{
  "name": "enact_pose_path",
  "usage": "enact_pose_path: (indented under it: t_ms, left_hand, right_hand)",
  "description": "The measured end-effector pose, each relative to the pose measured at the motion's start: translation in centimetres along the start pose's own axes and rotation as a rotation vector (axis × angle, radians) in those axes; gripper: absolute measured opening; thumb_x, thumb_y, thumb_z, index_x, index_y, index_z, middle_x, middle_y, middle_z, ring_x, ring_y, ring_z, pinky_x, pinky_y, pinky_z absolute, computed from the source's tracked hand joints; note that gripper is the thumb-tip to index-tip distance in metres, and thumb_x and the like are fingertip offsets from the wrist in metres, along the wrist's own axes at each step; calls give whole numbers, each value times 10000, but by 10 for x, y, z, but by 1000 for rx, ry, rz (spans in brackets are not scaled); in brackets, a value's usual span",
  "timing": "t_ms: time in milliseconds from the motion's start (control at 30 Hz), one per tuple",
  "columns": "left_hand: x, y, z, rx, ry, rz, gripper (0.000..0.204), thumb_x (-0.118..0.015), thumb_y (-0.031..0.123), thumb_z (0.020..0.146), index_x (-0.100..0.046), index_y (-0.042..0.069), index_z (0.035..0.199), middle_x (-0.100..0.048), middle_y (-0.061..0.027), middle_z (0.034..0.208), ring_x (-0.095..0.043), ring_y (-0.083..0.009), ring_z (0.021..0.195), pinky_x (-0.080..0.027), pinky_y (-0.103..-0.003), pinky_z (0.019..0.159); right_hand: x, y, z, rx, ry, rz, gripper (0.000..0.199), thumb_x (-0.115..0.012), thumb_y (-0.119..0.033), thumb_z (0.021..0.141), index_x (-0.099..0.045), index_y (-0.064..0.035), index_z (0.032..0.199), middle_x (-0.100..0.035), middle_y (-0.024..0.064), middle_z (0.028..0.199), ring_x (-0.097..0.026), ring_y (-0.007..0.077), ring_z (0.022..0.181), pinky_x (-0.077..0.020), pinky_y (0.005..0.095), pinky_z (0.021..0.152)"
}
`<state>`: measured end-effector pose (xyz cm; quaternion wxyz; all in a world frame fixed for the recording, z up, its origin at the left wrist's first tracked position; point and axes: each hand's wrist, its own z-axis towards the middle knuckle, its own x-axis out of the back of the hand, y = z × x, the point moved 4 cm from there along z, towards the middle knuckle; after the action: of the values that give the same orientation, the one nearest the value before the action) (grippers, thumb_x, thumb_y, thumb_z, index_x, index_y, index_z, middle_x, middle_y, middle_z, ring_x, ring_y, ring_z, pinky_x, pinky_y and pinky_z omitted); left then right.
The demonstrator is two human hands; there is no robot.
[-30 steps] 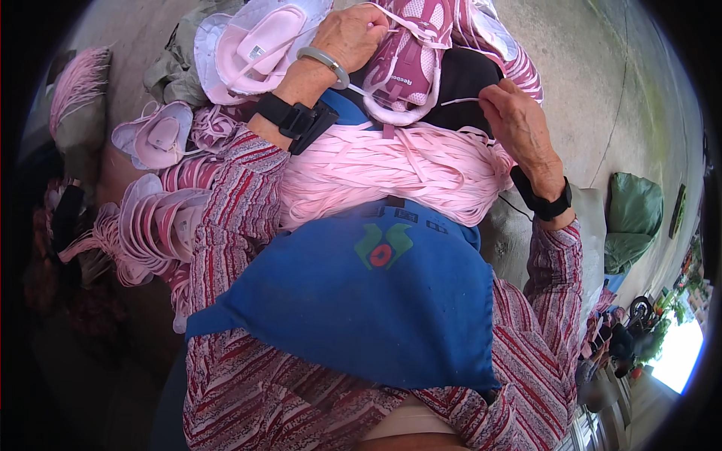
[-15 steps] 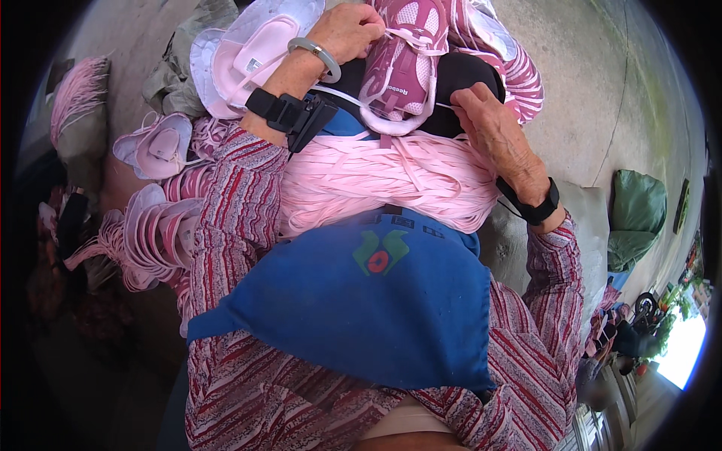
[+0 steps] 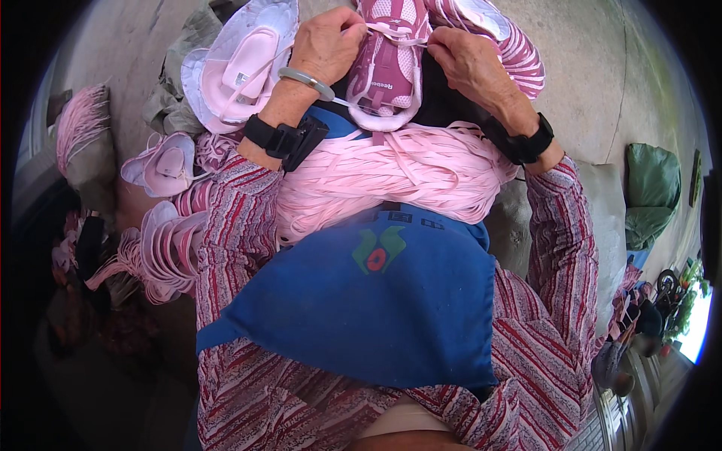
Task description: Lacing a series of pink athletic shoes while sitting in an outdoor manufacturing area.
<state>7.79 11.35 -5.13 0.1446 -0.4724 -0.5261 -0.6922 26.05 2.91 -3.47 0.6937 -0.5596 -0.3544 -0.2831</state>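
Observation:
A pink and mauve shoe upper (image 3: 380, 74) lies over my lap at the top of the view, its tongue and padded collar toward me. My left hand (image 3: 329, 49), with a pale bangle at the wrist, is closed on a light pink shoelace (image 3: 391, 31) at the upper's left edge. On the other side, my right hand (image 3: 470, 66) pinches the lace too, fingertips close to the eyelets. The lace runs across the upper between both hands. A thick bundle of pink laces (image 3: 391, 169) rests on my lap, just in front of the blue apron (image 3: 361, 308).
Unlaced shoe pieces (image 3: 244, 71) lie beyond my left forearm, with stacked uppers (image 3: 169, 248) below them. More pink striped uppers (image 3: 519, 64) are stacked at the upper right. Pink laces (image 3: 84, 116) hang over a grey bundle at the far left. A green cover (image 3: 653, 195) stands at the right.
My right hand has moved up and left from beside the collar to the lace at the upper's right edge. My left hand has shifted slightly left, still gripping lace.

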Motion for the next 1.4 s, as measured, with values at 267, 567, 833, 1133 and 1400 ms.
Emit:
enact_pose_path:
  t_ms: [267, 567, 833, 1133, 1400]
  left_hand:
    - [-8, -19, 1, 198, -91, -458, 217, -639, 243, 834, -674, 53, 932, -665, -63, 819, -644, -150, 755, -535, -264, 638]
    - [-7, -13, 17, 226, -152, -476, 254, -687, 258, 796, -687, 36, 920, -658, -29, 767, -621, -109, 694, -505, -217, 593]
    - [-5, 20, -30, -230, 132, 164, 401, -549, 301, 867, -536, 5, 1138, -613, -196, 950, -598, -369, 847, -484, -383, 750]
    - [-19, 11, -25, -271, 147, 143, 255, -518, 103, 812, -548, -12, 1037, -596, -215, 923, -617, -369, 804, -514, -412, 726]
    - [-22, 9, -27, -268, 287, 96, 171, -508, 78, 830, -571, 13, 975, -609, -182, 864, -617, -358, 782, -519, -398, 707]
  right_hand:
    - [2, 1, 5, 3, 74, 14, 166, -524, -153, 864, -589, -1, 852, -604, 204, 742, -598, 371, 708, -479, 414, 653]
    - [-12, 19, 7, -265, -204, 169, 206, -522, -220, 909, -582, -24, 934, -572, 93, 642, -568, 187, 519, -452, 303, 500]
    - [-1, -1, 4, -105, 11, 31, 206, -526, -218, 899, -603, -28, 908, -621, 146, 753, -608, 299, 670, -477, 355, 621]
    - [-10, 7, 6, -58, -16, -60, 206, -526, -216, 900, -606, -33, 951, -623, 153, 774, -605, 302, 683, -474, 352, 623]
    - [-11, -3, 3, 71, 82, -170, 184, -525, -184, 889, -605, -24, 929, -616, 165, 779, -615, 332, 731, -485, 389, 646]
